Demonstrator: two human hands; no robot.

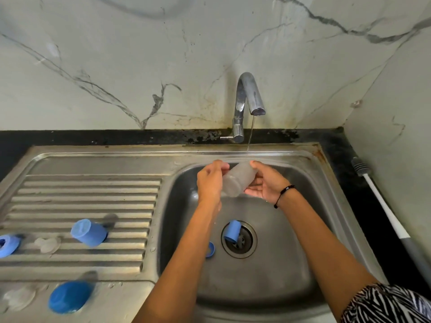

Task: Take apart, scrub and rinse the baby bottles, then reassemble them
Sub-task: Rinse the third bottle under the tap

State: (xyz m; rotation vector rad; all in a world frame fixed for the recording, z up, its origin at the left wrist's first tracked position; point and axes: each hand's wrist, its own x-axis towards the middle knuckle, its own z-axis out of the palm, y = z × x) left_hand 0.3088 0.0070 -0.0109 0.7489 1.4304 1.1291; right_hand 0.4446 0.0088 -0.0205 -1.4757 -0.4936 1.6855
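Observation:
A clear frosted bottle body (239,179) is held tilted over the sink basin (279,264), under the tap (248,99), which runs a thin stream. My left hand (210,180) grips its left side and my right hand (265,183) cups its right side. A blue cap (232,230) lies on the drain, and a blue ring (210,249) lies beside my left forearm. On the draining board sit a blue cap (88,232), a blue ring (7,244) and a clear teat (49,244). Nearer me lie a blue cap (70,297) and another clear teat (19,297).
A white-handled bottle brush (384,206) lies on the black counter at the right, along the wall. The marble wall stands close behind the tap. The ribbed steel draining board (81,194) takes up the left side.

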